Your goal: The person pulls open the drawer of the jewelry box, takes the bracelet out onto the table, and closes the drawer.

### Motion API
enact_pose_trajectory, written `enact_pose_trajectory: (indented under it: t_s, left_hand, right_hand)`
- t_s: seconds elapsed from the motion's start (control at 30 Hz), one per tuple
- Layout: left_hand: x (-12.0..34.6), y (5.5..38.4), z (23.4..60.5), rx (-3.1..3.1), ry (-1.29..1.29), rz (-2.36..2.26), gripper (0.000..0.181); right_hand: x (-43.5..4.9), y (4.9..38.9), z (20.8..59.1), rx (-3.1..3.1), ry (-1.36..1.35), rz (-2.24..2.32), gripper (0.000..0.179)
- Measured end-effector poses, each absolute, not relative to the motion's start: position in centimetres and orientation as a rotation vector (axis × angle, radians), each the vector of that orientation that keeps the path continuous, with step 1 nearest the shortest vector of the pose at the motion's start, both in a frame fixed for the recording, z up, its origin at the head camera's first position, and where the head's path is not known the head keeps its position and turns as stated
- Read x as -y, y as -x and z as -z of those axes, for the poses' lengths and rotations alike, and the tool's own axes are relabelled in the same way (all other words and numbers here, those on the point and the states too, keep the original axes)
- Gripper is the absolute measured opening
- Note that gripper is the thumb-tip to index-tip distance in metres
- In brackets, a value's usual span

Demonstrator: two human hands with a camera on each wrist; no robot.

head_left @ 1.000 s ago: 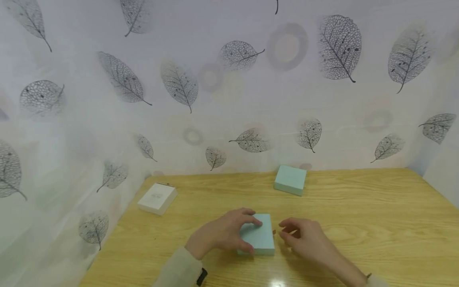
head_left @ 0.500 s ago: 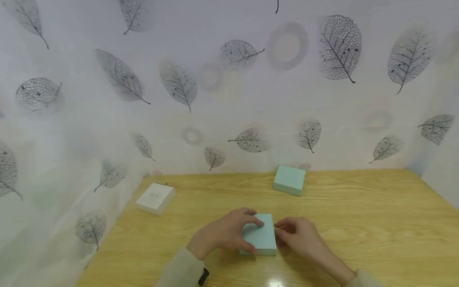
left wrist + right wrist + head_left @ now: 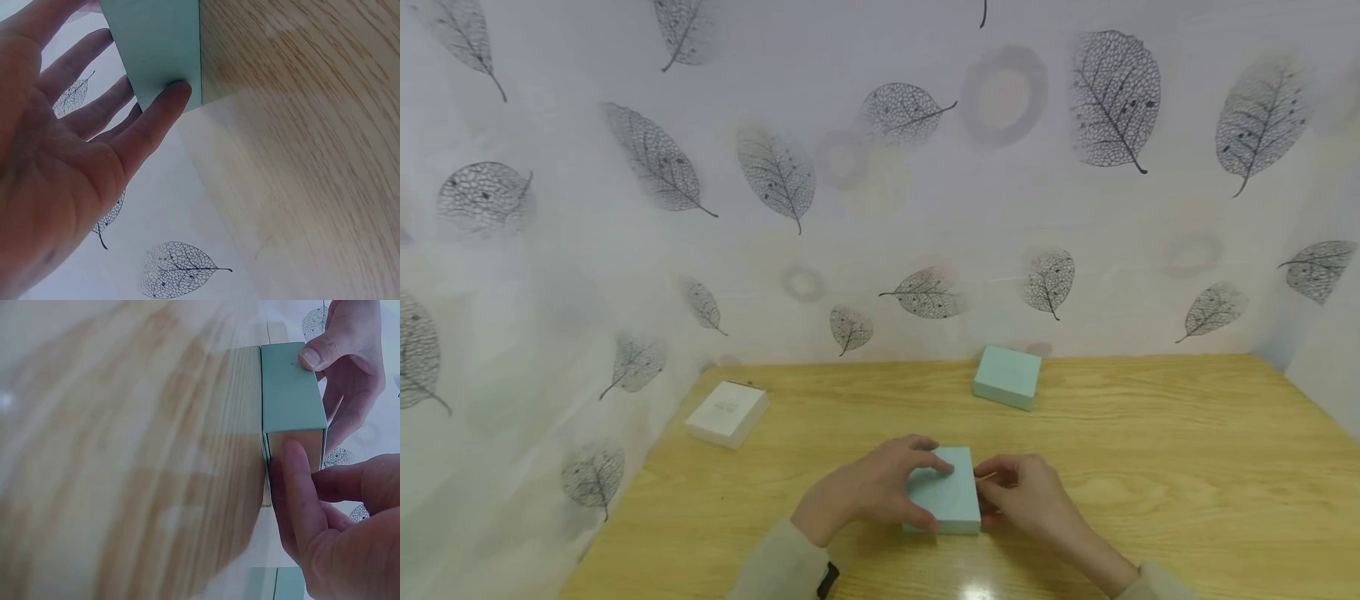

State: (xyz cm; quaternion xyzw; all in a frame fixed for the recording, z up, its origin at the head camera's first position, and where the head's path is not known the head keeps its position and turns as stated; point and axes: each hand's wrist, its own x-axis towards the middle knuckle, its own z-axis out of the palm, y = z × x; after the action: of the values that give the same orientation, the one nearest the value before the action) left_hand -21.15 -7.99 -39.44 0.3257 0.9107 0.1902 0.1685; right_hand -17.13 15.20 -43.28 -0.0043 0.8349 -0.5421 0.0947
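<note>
Pale green box (image 3: 953, 500), on the desk (image 3: 1150, 467) with both hands at it; my right fingers have reached its tan side (image 3: 312, 442).
My left hand (image 3: 880, 483) holds it, thumb against the near side and forefinger on top. A second ago my right hand (image 3: 1037, 496) stood just clear, a small brown tab showing in the gap; now its bent fingers touch the tan side and the tab is hidden, so I cannot tell whether they pinch it. I take this to mean the box is steadied and the work has come to that side. Farther back on the desk sit a second green box (image 3: 1008, 375) and, off left, a white box (image 3: 728, 412).
</note>
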Motion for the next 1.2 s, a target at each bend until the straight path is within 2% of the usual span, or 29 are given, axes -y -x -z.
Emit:
enact_pose_trajectory:
  t_s: [1.2]
  left_hand:
    - [7.95, 21.18, 39.48, -2.586, -0.898, -0.560, 0.061]
  right_hand:
    - [-15.31, 16.99, 43.31, -2.504, -0.123, 1.663, 0.020]
